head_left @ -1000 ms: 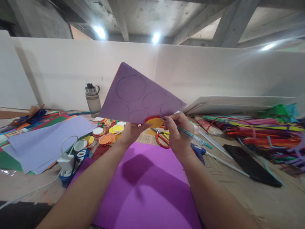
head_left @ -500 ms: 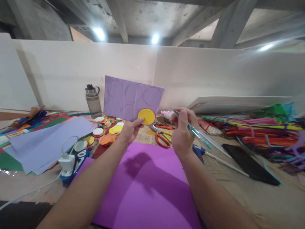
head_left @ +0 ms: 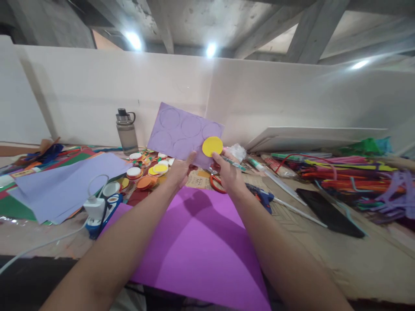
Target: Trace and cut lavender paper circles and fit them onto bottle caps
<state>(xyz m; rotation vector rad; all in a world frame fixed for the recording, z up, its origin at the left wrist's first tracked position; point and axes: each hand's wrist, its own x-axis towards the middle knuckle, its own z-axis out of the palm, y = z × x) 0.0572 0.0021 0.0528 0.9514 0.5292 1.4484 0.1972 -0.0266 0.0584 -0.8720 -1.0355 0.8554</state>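
Observation:
A light purple sheet (head_left: 175,138) with several circles drawn on it is raised above the table, tilted. My left hand (head_left: 182,172) pinches its lower edge, thumb in front. At the sheet's lower right corner, a yellow disc (head_left: 212,147) is gripped by my right hand (head_left: 231,175), with the thumb on the disc. A pen (head_left: 234,163) with a teal end also sits in that hand, pointing right. Whether the right fingers touch the sheet too is hidden. Below both hands lies a large bright purple sheet (head_left: 197,242).
Left are light purple sheets (head_left: 65,181), a blue power strip (head_left: 106,216), coloured discs (head_left: 142,181) and a water bottle (head_left: 126,131). Scissors (head_left: 216,183) lie behind my right hand. To the right are a glue gun (head_left: 264,196), a black phone (head_left: 330,214) and coloured strips (head_left: 350,172).
The yellow disc has passed from my left hand to my right. My right hand has moved left to the sheet, pen still in it. The sheet has shifted right and tilted further.

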